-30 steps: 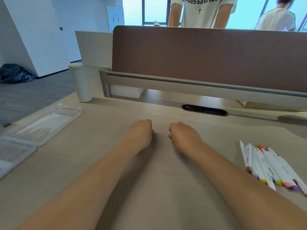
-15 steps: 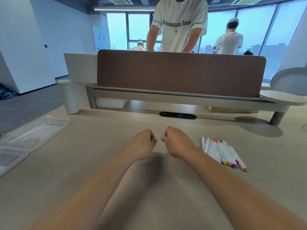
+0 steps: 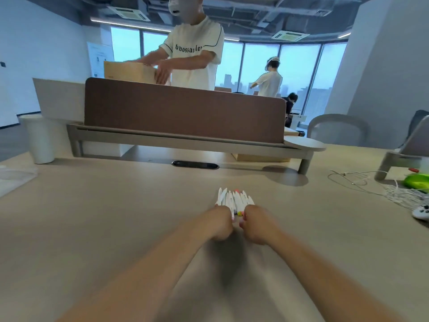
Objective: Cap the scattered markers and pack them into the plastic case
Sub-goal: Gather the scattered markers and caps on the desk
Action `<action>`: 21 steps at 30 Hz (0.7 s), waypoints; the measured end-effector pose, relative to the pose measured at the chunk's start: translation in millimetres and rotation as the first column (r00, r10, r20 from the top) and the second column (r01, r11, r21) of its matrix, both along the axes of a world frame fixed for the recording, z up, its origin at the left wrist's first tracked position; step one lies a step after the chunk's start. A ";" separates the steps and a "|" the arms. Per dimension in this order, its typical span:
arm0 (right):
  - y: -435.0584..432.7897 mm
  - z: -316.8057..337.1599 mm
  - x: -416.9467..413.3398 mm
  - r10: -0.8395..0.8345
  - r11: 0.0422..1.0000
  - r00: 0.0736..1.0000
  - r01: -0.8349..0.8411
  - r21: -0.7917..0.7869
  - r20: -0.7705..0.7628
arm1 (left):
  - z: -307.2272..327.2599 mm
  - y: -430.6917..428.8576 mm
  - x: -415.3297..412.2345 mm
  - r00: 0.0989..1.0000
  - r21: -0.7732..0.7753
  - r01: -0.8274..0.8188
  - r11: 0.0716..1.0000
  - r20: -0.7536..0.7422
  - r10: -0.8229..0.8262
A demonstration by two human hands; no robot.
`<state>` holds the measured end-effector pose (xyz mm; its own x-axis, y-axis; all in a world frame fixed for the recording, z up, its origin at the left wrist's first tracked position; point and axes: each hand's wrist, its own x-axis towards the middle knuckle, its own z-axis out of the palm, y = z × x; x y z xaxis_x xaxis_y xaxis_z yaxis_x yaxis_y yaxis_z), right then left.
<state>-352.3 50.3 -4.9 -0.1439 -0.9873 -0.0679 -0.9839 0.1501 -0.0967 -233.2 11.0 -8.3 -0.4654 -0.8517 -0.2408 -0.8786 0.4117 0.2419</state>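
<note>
Several white markers (image 3: 234, 199) with coloured ends lie side by side in a row at the middle of the desk. My left hand (image 3: 220, 223) and my right hand (image 3: 257, 224) are both curled into fists, almost touching, right at the near ends of that row. A small pinkish marker end shows at the inner edge of my right fist. What my left fist holds is hidden. One corner of the clear plastic case (image 3: 16, 177) shows at the far left edge, well away from both hands.
A white cylinder (image 3: 39, 139) stands at the back left. A brown divider (image 3: 183, 110) on a grey rail (image 3: 185, 141) closes the far side, with a person behind it. White cables (image 3: 371, 185), a green object (image 3: 417, 181) and a controller (image 3: 421, 212) lie at the right.
My view has swung right and up. Both fists, which were left of the marker row, now sit at its near ends, still close together.
</note>
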 end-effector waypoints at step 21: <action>-6.6 -7.8 -12.9 -0.061 0.997 0.992 0.056 0.052 0.110 | -3.0 -1.7 -19.0 1.000 -0.043 -0.018 0.999 0.023 0.019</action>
